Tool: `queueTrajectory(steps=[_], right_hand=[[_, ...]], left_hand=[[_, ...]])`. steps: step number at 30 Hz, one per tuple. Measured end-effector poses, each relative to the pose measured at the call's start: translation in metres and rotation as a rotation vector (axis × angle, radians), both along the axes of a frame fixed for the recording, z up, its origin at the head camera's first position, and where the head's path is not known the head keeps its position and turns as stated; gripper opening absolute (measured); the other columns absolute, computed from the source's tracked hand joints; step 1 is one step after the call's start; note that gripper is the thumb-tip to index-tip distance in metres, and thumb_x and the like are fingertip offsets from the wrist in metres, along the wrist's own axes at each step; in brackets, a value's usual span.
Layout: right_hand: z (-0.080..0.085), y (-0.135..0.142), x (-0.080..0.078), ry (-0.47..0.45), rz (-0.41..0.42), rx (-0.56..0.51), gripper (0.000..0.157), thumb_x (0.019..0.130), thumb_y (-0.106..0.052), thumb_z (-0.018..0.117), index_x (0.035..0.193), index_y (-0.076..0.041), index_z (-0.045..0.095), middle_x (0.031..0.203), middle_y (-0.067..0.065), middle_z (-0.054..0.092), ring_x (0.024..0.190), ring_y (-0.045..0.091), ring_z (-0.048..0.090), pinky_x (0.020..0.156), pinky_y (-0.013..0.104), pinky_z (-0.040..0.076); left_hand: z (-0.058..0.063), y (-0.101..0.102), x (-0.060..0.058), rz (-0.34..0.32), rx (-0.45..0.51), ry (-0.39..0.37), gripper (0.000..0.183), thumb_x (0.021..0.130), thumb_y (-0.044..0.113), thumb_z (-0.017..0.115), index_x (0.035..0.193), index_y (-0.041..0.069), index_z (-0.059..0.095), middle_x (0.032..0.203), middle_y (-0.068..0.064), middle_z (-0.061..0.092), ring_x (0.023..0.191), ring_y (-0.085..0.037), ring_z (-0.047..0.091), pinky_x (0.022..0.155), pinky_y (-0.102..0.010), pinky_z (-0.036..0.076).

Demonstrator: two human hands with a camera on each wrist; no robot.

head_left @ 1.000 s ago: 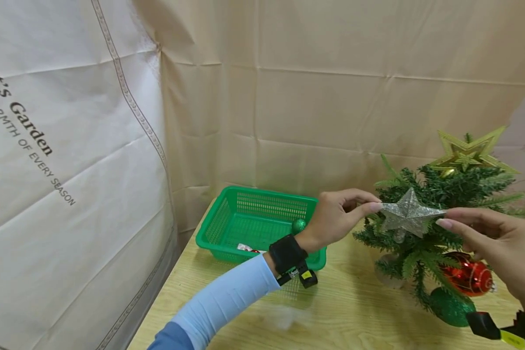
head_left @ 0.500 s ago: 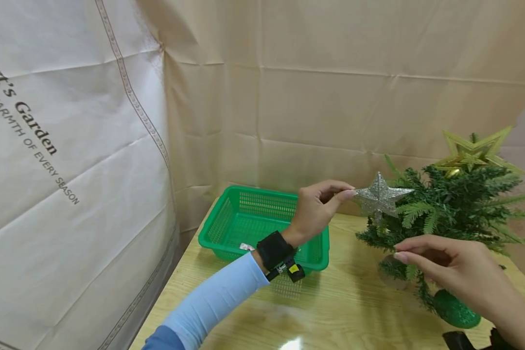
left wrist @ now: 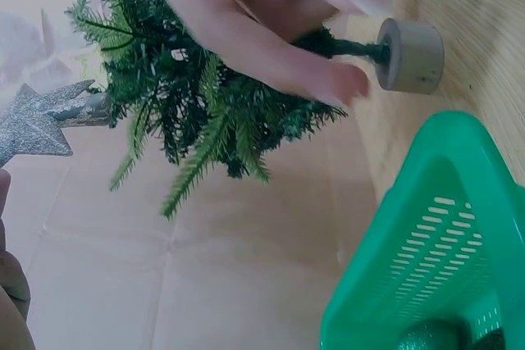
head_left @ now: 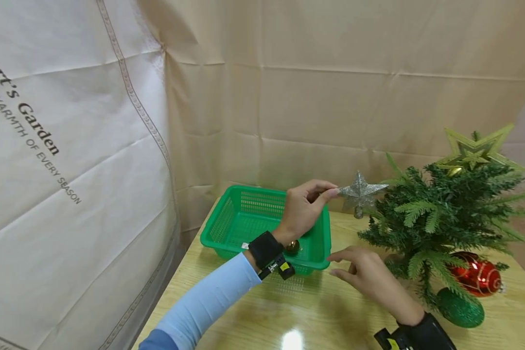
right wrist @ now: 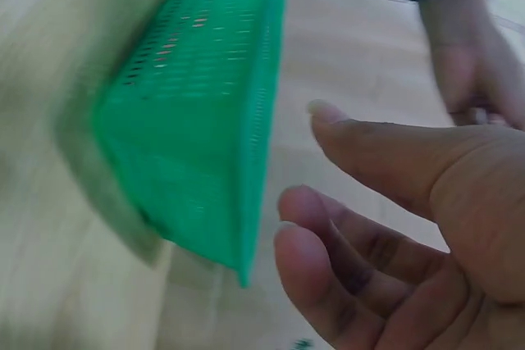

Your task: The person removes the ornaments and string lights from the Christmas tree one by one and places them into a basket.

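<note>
My left hand (head_left: pixel 302 209) pinches a silver glitter star (head_left: pixel 359 192) by the tip of one point, between thumb and fingers. Another stretch of the star shows a short stem on it in the left wrist view. It hangs in the air between the green basket (head_left: pixel 227 253) and the small Christmas tree (head_left: pixel 446 204). My right hand (head_left: pixel 367 274) holds nothing; its thumb and fingers are loosely bent and apart, with the fingertips right at the basket's front right corner. In the right wrist view, the right thumb (right wrist: pixel 369 149) stands beside the basket wall.
A gold star (head_left: pixel 474 151) tops the tree. Red (head_left: pixel 481 277) and green (head_left: pixel 460 307) baubles sit at its lower right side. Inside the basket lies a brown bauble (head_left: pixel 292 247); my left forearm hides part of it. Fabric curtains (head_left: pixel 323 107) stand behind the table (head_left: pixel 245 311).
My right hand has let go of the silver star and moved left and down to the basket. My left hand has carried the star left, away from the tree.
</note>
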State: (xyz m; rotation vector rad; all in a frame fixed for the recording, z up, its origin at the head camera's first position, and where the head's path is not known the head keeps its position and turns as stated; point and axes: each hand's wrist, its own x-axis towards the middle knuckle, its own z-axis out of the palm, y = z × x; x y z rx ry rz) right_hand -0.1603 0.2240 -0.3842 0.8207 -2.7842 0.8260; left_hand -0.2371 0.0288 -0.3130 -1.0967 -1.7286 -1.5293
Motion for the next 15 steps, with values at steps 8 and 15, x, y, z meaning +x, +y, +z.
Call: queueTrajectory(steps=[8, 15], right_hand=[[-0.025, -0.006, -0.011, 0.060, -0.042, 0.000, 0.018, 0.089, -0.013, 0.082, 0.105, -0.021, 0.080, 0.105, 0.000, 0.068, 0.067, -0.003, 0.052, 0.058, 0.024, 0.047], [-0.034, -0.010, -0.015, 0.119, -0.082, 0.006, 0.018, 0.087, -0.014, 0.084, 0.103, -0.020, 0.080, 0.106, 0.000, 0.067, 0.066, -0.003, 0.052, 0.056, 0.023, 0.046]], left_hand=[[-0.006, -0.006, -0.004, -0.012, 0.017, -0.058, 0.011, 0.096, -0.006, 0.068, 0.106, -0.008, 0.072, 0.092, -0.021, 0.075, 0.073, -0.017, 0.069, 0.055, -0.024, 0.034], [-0.019, -0.009, -0.017, 0.001, 0.003, -0.081, 0.012, 0.097, -0.002, 0.069, 0.109, -0.005, 0.073, 0.094, -0.018, 0.076, 0.071, -0.012, 0.068, 0.054, -0.024, 0.033]])
